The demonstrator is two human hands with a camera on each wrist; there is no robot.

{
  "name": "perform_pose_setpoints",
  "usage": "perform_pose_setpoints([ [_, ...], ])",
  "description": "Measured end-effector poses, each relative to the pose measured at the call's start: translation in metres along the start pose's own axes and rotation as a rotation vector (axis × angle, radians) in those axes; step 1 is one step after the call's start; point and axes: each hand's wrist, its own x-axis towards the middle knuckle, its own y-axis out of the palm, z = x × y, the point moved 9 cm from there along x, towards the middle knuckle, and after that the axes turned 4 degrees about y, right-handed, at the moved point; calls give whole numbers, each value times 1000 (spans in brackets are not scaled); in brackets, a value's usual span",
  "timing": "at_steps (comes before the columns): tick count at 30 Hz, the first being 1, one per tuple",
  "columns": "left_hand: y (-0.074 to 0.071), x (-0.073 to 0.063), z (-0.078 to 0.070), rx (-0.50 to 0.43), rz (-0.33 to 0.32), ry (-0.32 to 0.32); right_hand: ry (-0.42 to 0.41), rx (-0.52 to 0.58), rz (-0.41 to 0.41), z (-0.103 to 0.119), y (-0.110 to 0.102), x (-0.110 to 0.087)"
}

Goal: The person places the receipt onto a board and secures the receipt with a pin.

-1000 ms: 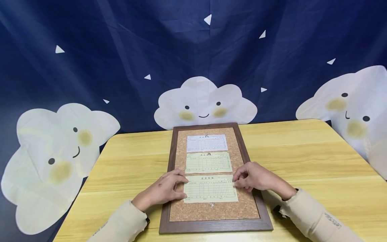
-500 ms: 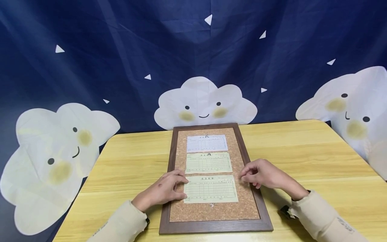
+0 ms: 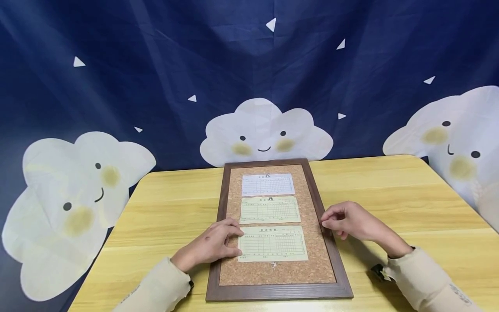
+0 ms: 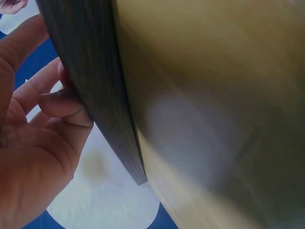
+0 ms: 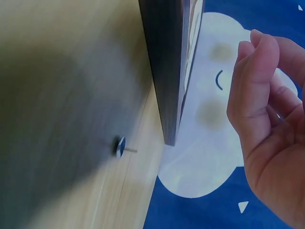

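Observation:
Three paper forms lie in a column on a framed cork board (image 3: 241,277): a white one (image 3: 253,188) at the top, a pale green one (image 3: 269,212) in the middle and another pale green slip (image 3: 270,247) at the bottom. My left hand (image 3: 210,242) presses the bottom slip's left edge with thumb and index finger spread. Over the board's right rim hovers my right hand (image 3: 352,221), its fingers loosely bent with nothing visible between them. A thumbtack (image 5: 122,147) lies on the table below it in the right wrist view.
Pins (image 3: 267,176) show at the tops of the two upper forms. Another small shiny tack (image 3: 273,264) is just under the bottom slip. The wooden table (image 3: 393,190) extends to both sides, with a blue cloud-print curtain (image 3: 175,65) behind it.
My right hand has let go of the bottom slip's right edge and moved right, over the board's frame. My left hand has stayed on the slip.

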Motion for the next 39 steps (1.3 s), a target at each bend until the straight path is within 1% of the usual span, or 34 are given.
perform_pose_setpoints([
  [8, -1, 1, -1, 5, -7, 8, -5, 5, -8, -5, -5, -4],
  [15, -1, 0, 0, 4, -15, 6, 24, 18, -31, -11, -15, -8],
  [21, 0, 0, 0, 1, -12, 2, 28, 37, -43, -14, -20, -14],
  [26, 0, 0, 0, -4, -6, -2, 67, 8, -79, -21, -27, -19],
  [31, 0, 0, 0, -6, -6, -2, 82, -13, -113, -25, -33, -24],
  [39, -1, 0, -2, -1, -10, 2, 96, -66, -114, -36, -34, -29],
])
